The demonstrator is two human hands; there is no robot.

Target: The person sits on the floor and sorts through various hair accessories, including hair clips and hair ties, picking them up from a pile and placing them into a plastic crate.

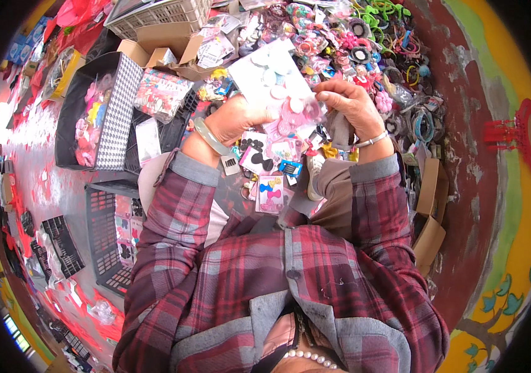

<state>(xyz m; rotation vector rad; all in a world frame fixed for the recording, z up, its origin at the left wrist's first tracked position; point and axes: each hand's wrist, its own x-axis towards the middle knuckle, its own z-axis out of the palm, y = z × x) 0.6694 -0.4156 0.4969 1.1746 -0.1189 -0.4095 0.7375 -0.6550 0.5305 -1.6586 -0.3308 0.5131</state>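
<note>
Here's the left hand [237, 118], thumb side against the lower left edge of a white sheet [256, 81], its fingers partly hidden, so I can't tell how tightly it holds. Over on the right, the right hand [352, 109] has thumb and fingers drawn narrow at the pink discs' [291, 114] clear wrapping. Sheet and discs hang above the carded hair clips [270, 194]. The danger: a loose left hold could let it slip, or a hard tug tear the wrapping, spilling discs into that clutter.
</note>
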